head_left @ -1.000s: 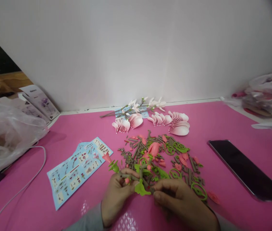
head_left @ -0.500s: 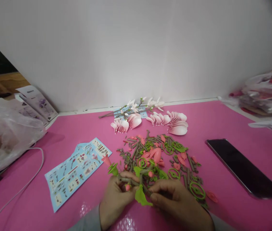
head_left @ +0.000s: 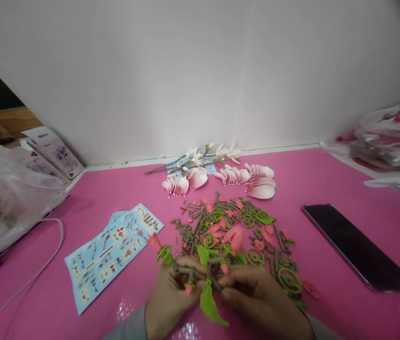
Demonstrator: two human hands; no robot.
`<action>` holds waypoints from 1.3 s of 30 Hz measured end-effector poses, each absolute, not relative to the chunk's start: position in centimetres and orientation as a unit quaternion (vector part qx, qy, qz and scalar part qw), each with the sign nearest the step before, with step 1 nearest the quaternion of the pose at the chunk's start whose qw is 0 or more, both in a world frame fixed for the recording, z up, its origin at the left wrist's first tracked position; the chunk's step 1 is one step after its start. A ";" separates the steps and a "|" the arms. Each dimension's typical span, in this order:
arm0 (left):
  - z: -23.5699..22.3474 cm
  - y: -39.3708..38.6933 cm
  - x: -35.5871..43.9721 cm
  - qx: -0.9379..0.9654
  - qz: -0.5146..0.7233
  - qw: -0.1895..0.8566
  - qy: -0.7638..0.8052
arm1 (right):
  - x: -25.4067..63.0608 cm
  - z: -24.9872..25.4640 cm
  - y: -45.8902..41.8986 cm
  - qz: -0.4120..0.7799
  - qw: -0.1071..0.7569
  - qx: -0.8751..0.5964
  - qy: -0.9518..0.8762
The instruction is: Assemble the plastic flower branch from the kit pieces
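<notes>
Both hands grip one toy flower branch [head_left: 185,270] low over the pink table, near its front edge. It is brown and jointed, with green leaves, coral buds and a coral flower on a green ring piece at its left end. My left hand [head_left: 168,295] is closed around the left part of the stem. The fingers of my right hand [head_left: 256,297] pinch the stem's right end; their tips are partly hidden. Just beyond the hands lies a pile of loose parts [head_left: 200,222]: brown stem pieces, green rings and coral petals.
Printed instruction sheets [head_left: 111,250] lie at left, beside a white cable [head_left: 49,259] and a plastic bag [head_left: 16,203]. Pink petals [head_left: 261,189] and white flower branches [head_left: 193,158] lie at the back. A phone [head_left: 359,245] rests at right, with bagged items [head_left: 391,132] behind it.
The branch has turned slightly in my hands: its lower leaf points further down and right, and a coral bud on the right sits lower. Both hands keep their hold.
</notes>
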State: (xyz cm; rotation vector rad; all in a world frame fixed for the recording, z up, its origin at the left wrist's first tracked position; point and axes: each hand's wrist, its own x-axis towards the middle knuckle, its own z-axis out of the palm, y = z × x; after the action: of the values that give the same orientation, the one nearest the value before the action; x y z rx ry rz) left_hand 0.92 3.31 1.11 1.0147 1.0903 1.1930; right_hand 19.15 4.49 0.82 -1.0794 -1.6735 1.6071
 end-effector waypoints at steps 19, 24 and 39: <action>0.1 3.2 0.3 0.467 0.557 0.517 0.452 | 19.9 0.3 4.6 0.480 0.256 -0.439 -0.715; 0.8 3.3 0.6 0.435 0.540 0.575 0.435 | 19.7 0.1 4.7 0.436 0.252 -0.430 -0.749; 0.5 2.9 1.0 0.369 0.532 0.626 0.434 | 18.8 1.2 4.2 0.678 0.271 -0.448 -0.516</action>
State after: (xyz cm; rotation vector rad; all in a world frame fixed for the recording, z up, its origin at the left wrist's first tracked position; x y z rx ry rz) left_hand 0.97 2.93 0.48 0.8470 0.9965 1.2205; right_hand 18.84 4.25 1.21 -1.2069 -1.3892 1.8257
